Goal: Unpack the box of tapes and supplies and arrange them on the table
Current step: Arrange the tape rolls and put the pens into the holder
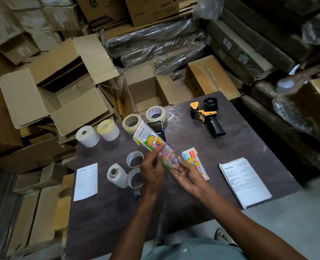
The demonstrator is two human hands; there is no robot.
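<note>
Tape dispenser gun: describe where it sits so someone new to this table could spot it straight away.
Start at the dark table and look to its far right corner. The tape dispenser gun lies there by itself, well away from the tape rolls grouped at the far left. It is the only black and orange tool, with a black handle pointing towards the person.

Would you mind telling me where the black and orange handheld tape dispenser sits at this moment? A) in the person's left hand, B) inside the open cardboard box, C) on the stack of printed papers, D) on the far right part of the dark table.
D: the black and orange handheld tape dispenser lies on the dark table, far right, away from both hands.
</note>
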